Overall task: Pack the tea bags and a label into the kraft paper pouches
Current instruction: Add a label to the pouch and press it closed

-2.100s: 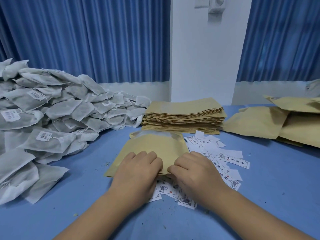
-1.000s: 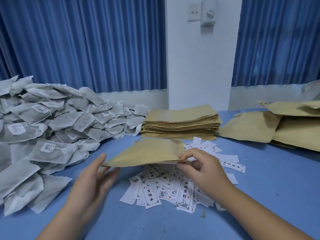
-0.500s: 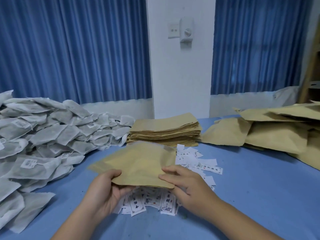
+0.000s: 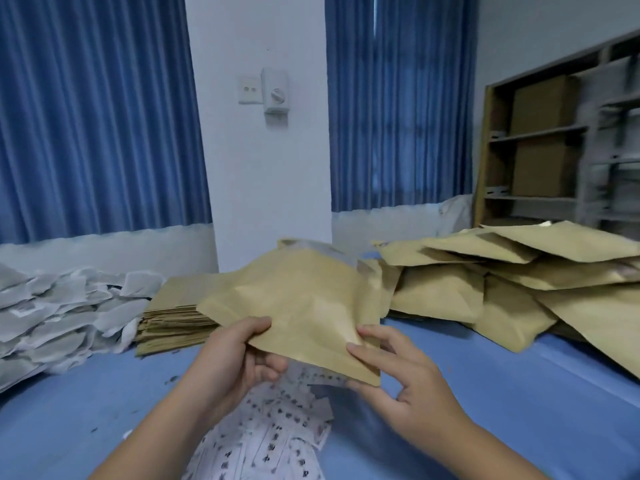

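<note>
kraft pouch [image 4: 304, 303] aloft over labels [image 4: 270, 441], fingers of left hand [image 4: 235, 362] and right hand [image 4: 412, 386] tight on its near edge

Both bare forearms are reaching in from the lower edge of the view and angling toward each other, the left forearm [image 4: 156, 431] from the lower left and the right forearm [image 4: 495, 452] from the lower right. The left grip [image 4: 235, 355] is pinching the near left edge of a pouch [image 4: 304, 299], with its thumb lying flat along the upper face and its fingers curling underneath. The right grip [image 4: 398, 375], its back turned to the camera, is pinching the near right corner, with two fingertips pressing on the upper face and the thumb tucking below. Both wrists are staying roughly level, with the palms facing inward.
</note>
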A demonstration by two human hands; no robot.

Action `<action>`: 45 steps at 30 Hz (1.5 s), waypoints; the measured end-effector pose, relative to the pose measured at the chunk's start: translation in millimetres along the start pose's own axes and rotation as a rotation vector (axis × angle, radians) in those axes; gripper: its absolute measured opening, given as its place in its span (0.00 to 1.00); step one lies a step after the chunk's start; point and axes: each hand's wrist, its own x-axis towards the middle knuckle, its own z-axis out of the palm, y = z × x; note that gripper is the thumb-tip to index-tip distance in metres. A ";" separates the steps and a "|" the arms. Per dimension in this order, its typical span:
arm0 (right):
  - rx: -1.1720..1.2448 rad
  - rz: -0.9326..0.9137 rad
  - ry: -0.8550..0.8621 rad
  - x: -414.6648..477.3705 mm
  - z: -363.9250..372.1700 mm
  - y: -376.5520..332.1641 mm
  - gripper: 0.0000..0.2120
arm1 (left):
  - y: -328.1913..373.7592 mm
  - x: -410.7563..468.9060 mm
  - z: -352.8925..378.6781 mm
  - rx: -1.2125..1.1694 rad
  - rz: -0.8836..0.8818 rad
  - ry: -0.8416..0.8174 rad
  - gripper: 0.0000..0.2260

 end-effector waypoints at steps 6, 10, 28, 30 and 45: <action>-0.075 0.082 0.180 27.7 -49.8 52.4 0.18 | 7.3 84.5 85.9 -0.075 0.012 -0.152 0.06; -0.235 0.046 0.315 71.8 -85.7 93.1 0.16 | 22.3 140.7 144.7 -0.219 0.031 -0.235 0.03; -0.883 0.737 -0.001 194.2 -105.1 223.4 0.15 | -47.9 217.1 131.9 -0.279 -0.155 -0.088 0.11; -0.903 0.692 -0.017 192.6 -98.0 215.9 0.14 | -43.4 210.5 122.7 -0.286 -0.153 -0.064 0.07; -0.732 0.210 -0.678 211.3 54.3 82.9 0.16 | 10.4 117.1 -87.7 0.038 0.092 0.349 0.08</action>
